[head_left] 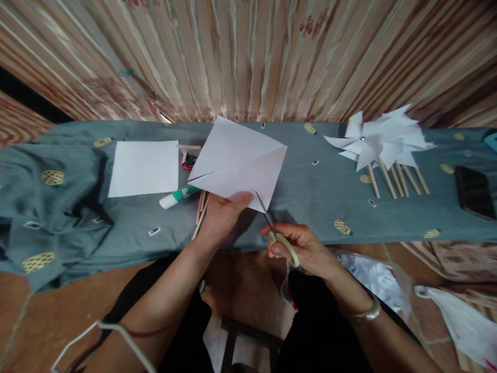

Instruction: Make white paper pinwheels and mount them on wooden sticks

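Observation:
My left hand (222, 216) grips a white paper square (240, 155) by its near edge, thumb on top and fingers hidden beneath. A slit runs inward from the sheet's left corner. In my right hand (301, 246) are scissors (285, 246) with pale green handles, their blades at the sheet's near corner. Under the sheet's left side lie a glue stick (176, 197) with a white cap and some wooden sticks (201, 212), partly covered. Beside it sits a small open box (189, 157) with dark contents. More white paper (145, 168) lies further left.
Several white paper pinwheels (382, 140) on wooden sticks lie at the right of the cloth-covered table (306, 207). A dark phone (476, 191) rests near the right end. Bunched cloth (58, 202) covers the left end. A curtain (248, 57) hangs behind; plastic bags (382, 282) lie below right.

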The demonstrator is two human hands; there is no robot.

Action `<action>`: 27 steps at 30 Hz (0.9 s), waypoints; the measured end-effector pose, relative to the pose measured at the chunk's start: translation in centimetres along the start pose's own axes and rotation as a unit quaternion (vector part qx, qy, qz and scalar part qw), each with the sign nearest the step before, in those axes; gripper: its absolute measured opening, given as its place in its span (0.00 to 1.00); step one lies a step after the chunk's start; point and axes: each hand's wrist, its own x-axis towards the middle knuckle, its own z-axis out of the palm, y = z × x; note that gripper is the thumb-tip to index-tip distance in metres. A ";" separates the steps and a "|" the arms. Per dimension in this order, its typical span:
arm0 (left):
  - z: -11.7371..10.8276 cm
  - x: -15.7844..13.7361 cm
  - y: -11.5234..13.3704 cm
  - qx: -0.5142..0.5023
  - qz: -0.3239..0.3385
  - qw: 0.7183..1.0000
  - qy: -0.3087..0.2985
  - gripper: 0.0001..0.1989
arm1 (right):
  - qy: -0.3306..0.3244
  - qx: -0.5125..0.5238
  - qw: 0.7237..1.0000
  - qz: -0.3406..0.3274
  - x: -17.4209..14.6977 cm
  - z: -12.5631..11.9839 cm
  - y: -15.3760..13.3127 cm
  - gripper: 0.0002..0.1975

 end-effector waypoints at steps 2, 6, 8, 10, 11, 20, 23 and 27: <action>0.0 0.0 -0.1 -0.007 -0.007 1.000 0.002 0.22 | 0.000 0.007 1.000 0.001 0.1 0.0 0.0 0.22; -0.2 0.1 -0.2 -0.006 -0.016 1.000 0.001 0.21 | 0.009 0.026 1.000 0.011 0.2 0.1 0.0 0.22; -0.3 0.1 -0.2 0.003 -0.011 1.000 0.002 0.21 | 0.011 0.029 0.999 0.016 0.2 0.2 0.0 0.22; -0.4 0.1 -0.2 0.011 -0.005 1.000 0.001 0.23 | 0.012 0.028 0.999 0.019 0.2 0.3 -0.1 0.23; -0.4 0.1 -0.2 0.014 -0.003 1.000 0.000 0.23 | 0.013 0.026 0.999 0.019 0.2 0.3 0.0 0.23; 0.4 -0.5 0.4 0.022 -0.007 1.000 -0.009 0.20 | 0.022 -0.013 1.000 -0.006 0.4 0.2 0.2 0.26; 0.4 -0.5 0.3 0.022 -0.013 1.000 -0.007 0.18 | 0.023 0.000 1.000 -0.003 0.4 0.2 0.2 0.25; 0.2 -0.4 0.4 0.015 -0.014 1.000 -0.004 0.18 | 0.030 0.035 0.999 0.009 0.5 0.4 0.1 0.25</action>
